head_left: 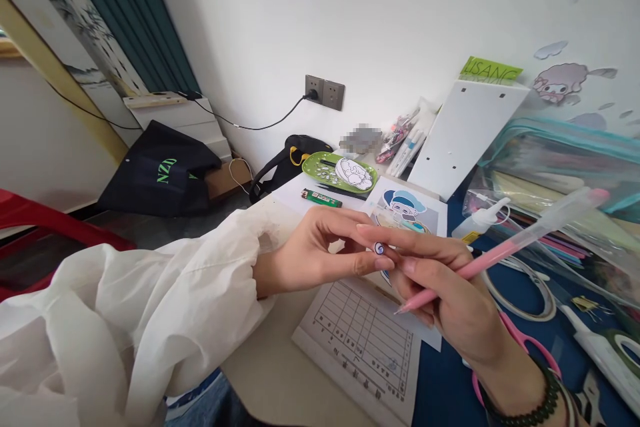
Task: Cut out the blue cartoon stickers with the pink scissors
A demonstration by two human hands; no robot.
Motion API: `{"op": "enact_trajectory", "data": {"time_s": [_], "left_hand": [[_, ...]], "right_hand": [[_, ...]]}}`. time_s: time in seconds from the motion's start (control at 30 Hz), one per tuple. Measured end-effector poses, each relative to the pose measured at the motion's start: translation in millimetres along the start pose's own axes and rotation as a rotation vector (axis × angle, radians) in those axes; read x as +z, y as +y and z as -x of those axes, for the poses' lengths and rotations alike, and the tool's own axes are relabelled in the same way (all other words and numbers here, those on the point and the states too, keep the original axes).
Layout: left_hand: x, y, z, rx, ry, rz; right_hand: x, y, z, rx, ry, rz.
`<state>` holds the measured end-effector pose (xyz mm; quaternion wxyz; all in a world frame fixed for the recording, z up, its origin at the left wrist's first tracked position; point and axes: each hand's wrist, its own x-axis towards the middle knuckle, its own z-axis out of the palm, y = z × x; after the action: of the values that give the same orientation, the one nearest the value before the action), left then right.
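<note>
My left hand [325, 247], coming from a white sleeve, pinches a small rolled paper coil [379, 249] with a blue and white spiral end between thumb and fingertips. My right hand [450, 280] meets it there, with thumb and index fingertip close against the coil. Held across the right palm is a pink pen-shaped tool [493, 255] with a clear upper end and a thin tip pointing down left. Beneath the hands lies a cartoon picture sheet [433, 213], partly hidden. Nearer me is a booklet with a printed grid [357, 340].
A green tray [313, 163] holds a white cutout, with a green lighter [321, 198] in front. To the right are a glue bottle [483, 221], a tape roll [547, 303], pink-handled scissors [537, 347] and a clear zip bag [575, 147]. A white stand [463, 133] leans near the wall.
</note>
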<state>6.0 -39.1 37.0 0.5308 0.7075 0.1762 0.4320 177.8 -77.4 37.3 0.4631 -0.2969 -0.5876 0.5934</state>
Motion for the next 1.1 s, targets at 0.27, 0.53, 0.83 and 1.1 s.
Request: {"op": "enact_trajectory", "data": {"time_s": [0.27,0.53,0.83,1.1], "left_hand": [[-1.6,-4.4,-1.2,0.038,-0.005,-0.033],[-1.5,-5.3,-1.9,0.107,-0.017,-0.023],[-0.8,-3.5,-1.7,0.109,-0.024,-0.028],[-1.7,-5.4,-0.5,0.099,-0.018,-0.043]], "right_hand": [[-1.5,3.6,2.5,-0.013,-0.015,-0.023],[-3.5,5.2,2.7,-0.018,-0.036,-0.048],[-2.3,7.4,2.2,-0.017,-0.041,-0.048],[-1.4,5.5,-0.8,-0.017,-0.029,-0.051]]}}
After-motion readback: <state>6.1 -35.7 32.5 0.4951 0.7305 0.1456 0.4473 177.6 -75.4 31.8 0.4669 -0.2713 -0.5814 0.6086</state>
